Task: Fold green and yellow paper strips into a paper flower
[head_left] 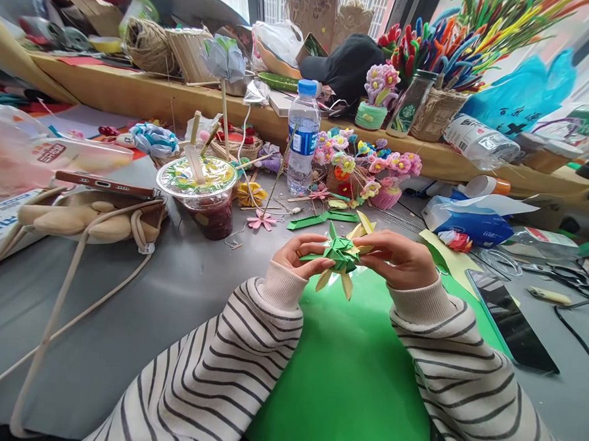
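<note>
Pinching a folded paper flower (341, 256) between them, left hand (305, 254) and right hand (402, 258) hide its middle; fingertips stay partly unseen.

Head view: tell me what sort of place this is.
Probably a handicraft worktable. Both hands fold a green and yellow paper flower over a green paper sheet, with small pink and yellow handmade flowers and a basket of coloured pipe cleaners behind.

We see a folded green paper flower (341, 252) with pale yellow petals pinched between the fingers (316, 264) of both hands, its green points jutting above them and yellow tips hanging below.
</note>
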